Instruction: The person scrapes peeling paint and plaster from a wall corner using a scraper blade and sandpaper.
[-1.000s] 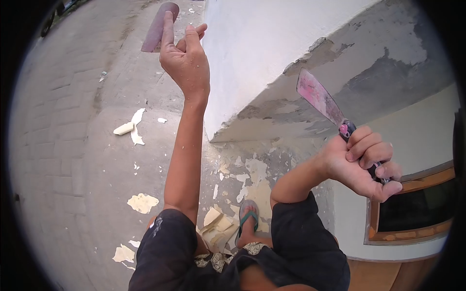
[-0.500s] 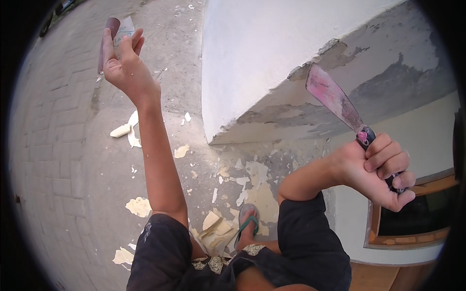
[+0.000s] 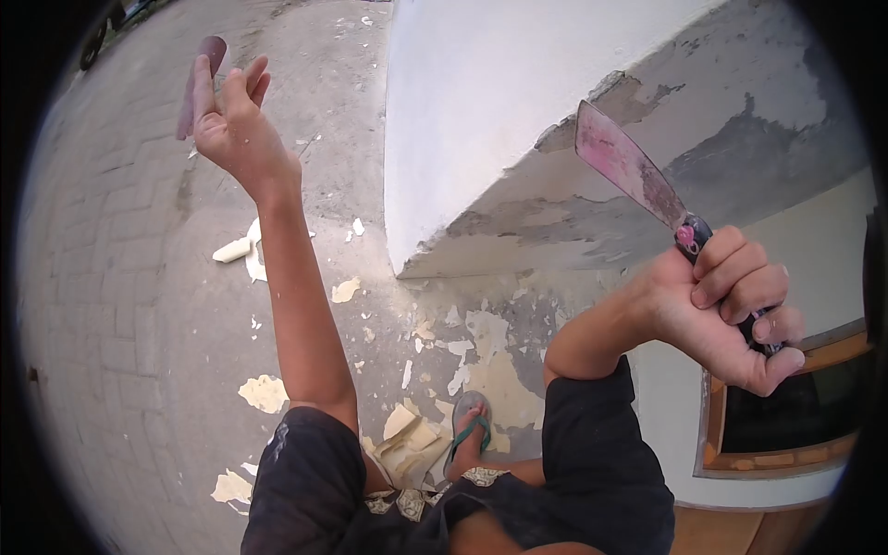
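Out over the pavement at the upper left, my left hand (image 3: 239,125) grips a curled reddish-purple sheet (image 3: 205,79), which looks like sandpaper; one finger lies along it and other fingers are partly bent. On the right, my right hand (image 3: 731,310) is wrapped round the dark handle of a scraper (image 3: 629,165). Its blade, smeared with pink, points up and left in front of the wall's underside (image 3: 555,217), where paint has peeled and grey patches show. The blade appears apart from the wall, though the exact distance is unclear.
A white wall (image 3: 453,102) rises at the centre top. Paint flakes (image 3: 265,394) and a curled peeling (image 3: 232,250) lie on the grey ground. My sandalled foot (image 3: 470,427) is beside larger peelings (image 3: 407,439). A wood-framed window (image 3: 786,458) is at the lower right.
My left hand has swung left, away from the white wall, with the curled sheet. My right hand and the scraper have shifted somewhat to the right.
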The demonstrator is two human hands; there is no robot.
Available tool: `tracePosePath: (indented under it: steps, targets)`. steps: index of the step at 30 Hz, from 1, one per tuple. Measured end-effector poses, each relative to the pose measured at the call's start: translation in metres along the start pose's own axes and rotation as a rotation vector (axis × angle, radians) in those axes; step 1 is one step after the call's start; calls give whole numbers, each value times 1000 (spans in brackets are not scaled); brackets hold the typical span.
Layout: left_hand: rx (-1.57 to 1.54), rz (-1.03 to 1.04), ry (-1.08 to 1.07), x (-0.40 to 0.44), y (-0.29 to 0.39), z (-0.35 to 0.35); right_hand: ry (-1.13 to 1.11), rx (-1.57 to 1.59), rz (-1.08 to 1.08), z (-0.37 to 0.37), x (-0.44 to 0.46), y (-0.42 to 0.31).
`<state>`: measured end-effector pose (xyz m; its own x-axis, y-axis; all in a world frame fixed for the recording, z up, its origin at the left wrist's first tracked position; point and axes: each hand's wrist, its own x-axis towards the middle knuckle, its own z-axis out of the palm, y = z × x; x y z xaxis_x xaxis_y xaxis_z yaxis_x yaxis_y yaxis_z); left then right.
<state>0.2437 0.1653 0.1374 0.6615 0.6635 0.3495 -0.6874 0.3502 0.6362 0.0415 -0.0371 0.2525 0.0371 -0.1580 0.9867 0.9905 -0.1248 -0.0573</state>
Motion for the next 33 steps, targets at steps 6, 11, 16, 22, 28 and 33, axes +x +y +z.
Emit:
tracePosePath:
  steps: [6,11,16,22,28,33]
  targets:
    - [62,23,-28,8,6,-7,210,-191,13,22,-13,7]
    - [27,21,10,12,6,-8,275,-345,-30,27,-9,9]
    - [59,-51,-145,3,-2,0,347,-345,-101,8,-1,-5]
    - [120,-140,-662,-59,-8,33,645,-297,71,-14,-10,11]
    - [88,-196,-928,-107,-12,47,726,-227,19,-33,-7,15]
    - [-4,-203,-895,-119,-7,56,822,-299,20,-42,-21,24]
